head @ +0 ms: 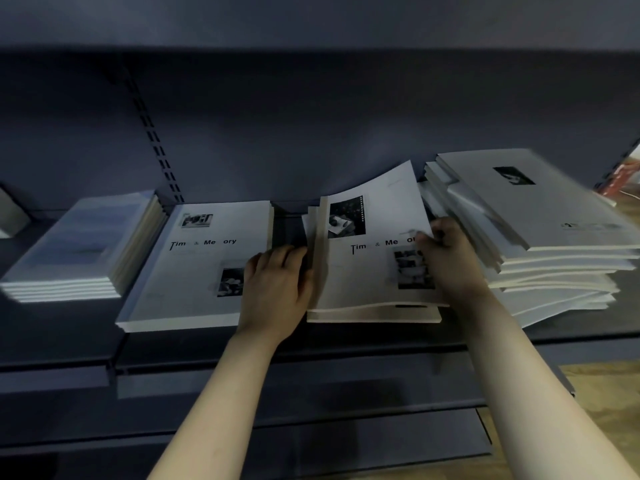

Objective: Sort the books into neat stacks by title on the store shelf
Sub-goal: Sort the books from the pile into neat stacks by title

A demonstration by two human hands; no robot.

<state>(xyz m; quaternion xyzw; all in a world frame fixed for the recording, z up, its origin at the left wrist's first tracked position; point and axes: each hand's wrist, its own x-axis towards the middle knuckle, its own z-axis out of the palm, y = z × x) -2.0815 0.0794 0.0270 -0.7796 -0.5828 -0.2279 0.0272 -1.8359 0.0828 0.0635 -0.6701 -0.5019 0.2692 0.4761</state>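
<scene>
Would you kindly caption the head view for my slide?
Left hand braces the middle stack while right hand grips its bowed top book on the dark shelf.

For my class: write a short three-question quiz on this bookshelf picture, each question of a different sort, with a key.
1. True or false: the far right stack is tidier than the bluish stack.
2. Which hand grips the curled top book? A: left hand. B: right hand.
3. Fill in: that book's cover reads "Time & ____".
Key: 1 false; 2 B; 3 Memory.
</scene>
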